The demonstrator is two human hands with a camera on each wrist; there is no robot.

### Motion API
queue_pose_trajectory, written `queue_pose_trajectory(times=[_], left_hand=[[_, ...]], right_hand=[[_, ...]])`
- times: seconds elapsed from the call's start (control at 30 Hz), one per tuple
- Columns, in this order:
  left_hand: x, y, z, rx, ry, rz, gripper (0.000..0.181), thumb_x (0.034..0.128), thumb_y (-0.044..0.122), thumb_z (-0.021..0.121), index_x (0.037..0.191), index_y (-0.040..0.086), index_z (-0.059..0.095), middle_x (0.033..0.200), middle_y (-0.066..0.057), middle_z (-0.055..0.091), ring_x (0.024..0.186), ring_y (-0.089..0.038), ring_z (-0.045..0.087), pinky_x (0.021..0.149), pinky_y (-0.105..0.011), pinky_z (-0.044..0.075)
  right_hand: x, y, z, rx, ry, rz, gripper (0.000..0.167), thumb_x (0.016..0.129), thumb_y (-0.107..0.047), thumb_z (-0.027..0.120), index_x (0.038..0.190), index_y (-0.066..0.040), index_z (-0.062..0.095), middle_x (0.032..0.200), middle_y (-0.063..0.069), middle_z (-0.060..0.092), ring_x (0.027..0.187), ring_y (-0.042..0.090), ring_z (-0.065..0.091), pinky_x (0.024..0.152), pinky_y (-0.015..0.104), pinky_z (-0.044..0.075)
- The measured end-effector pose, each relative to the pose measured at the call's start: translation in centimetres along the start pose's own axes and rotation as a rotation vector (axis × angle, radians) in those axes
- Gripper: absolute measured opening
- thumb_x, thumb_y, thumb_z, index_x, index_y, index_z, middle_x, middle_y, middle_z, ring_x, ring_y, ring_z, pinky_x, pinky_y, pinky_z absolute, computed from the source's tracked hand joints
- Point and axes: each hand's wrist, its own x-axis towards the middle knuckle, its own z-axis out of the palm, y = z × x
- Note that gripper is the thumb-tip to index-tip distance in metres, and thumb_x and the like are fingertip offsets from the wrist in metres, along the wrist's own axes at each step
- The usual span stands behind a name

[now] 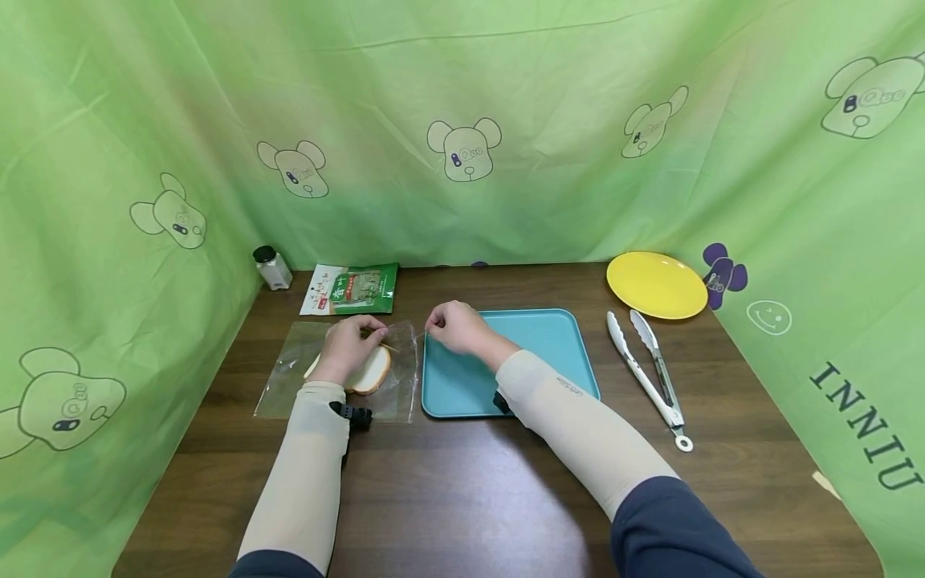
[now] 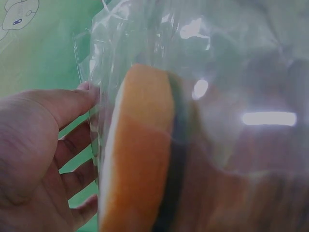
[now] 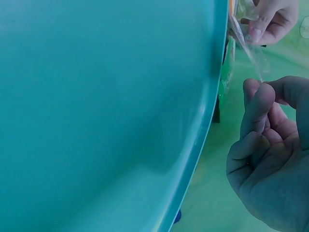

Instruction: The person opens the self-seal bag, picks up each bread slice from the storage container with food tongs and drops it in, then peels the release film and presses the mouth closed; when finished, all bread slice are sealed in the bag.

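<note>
A clear plastic bag (image 1: 285, 377) lies at the left with a round-cornered bread slice (image 1: 370, 372) inside it. My left hand (image 1: 347, 349) is over the bag, pinching its edge near the opening; in the left wrist view the hand (image 2: 41, 150) has its thumb against the film (image 2: 140, 29), beside the brown crust (image 2: 140, 154). My right hand (image 1: 460, 329) is above the left end of the blue tray (image 1: 506, 401). The right wrist view shows that hand (image 3: 275, 164) with thumb and index finger pinching a stretched corner of the bag (image 3: 251, 55).
Behind the bag lies a green and white packet (image 1: 350, 290), with a black-capped jar (image 1: 272, 269) to its left. Metal tongs (image 1: 654, 369) lie right of the tray, and a yellow plate (image 1: 656, 285) stands at the back right. Green curtains surround the table (image 1: 448, 498).
</note>
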Motion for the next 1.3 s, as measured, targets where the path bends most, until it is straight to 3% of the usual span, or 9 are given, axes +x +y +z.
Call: queue_pose_trajectory(times=[0.43, 1.3], left_hand=[[0.1, -0.2, 0.0, -0.009, -0.003, 0.002, 0.014, 0.1036, 0.031, 0.069, 0.105, 0.02, 0.078, 0.116, -0.005, 0.076, 0.114, -0.034, 0.066, 0.103, -0.055, 0.046], [0.0, -0.1, -0.1, -0.012, -0.007, -0.002, 0.015, 0.1036, 0.031, 0.069, 0.105, 0.02, 0.078, 0.117, -0.006, 0.076, 0.116, -0.035, 0.066, 0.106, -0.056, 0.044]], right_hand=[[-1.0, 0.6, -0.6, 0.01, 0.018, -0.022, 0.011, 0.101, -0.019, 0.07, 0.098, -0.013, 0.078, 0.087, -0.005, 0.071, 0.081, 0.013, 0.062, 0.077, 0.03, 0.052], [-3.2, -0.2, -3.2, -0.03, -0.044, -0.035, 0.015, 0.102, -0.022, 0.07, 0.098, -0.011, 0.079, 0.081, -0.007, 0.069, 0.073, 0.013, 0.058, 0.07, 0.031, 0.049]])
